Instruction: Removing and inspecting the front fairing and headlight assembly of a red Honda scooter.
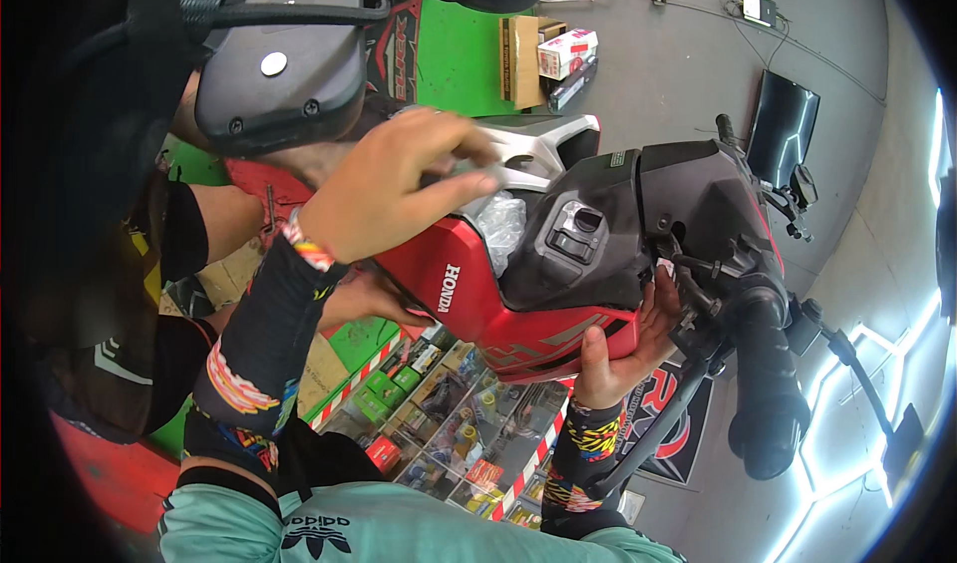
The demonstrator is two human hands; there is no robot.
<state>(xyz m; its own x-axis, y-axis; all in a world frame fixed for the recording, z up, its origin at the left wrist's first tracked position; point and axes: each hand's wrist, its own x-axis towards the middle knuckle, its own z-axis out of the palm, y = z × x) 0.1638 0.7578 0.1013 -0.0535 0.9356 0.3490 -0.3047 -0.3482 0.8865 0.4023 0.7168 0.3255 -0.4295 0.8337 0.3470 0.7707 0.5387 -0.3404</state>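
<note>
Red on one motorcycle cover (498,326), at the middle: clasps its edge with one right hand (628,359); bends one left hand (399,184) loosely near one plastic wrapping (504,229), cannot tell if holding. Around: green surface (454,49), one display case (536,450), grey wall (678,74), one screen (785,129).

Left hand (399,184) raised, blurred, thumb apart from curled fingers; right hand (634,356) gripping, thumb opposite fingers.

- To my right, white hexagonal lights (845,478) glow.
- I see a dark screen (785,124) against a grey surface (688,64).
- Ahead, boxes (520,62) sit beside green flooring (459,49).
- Below me, a striped-edged display case (538,460) holds small packaged goods.
</note>
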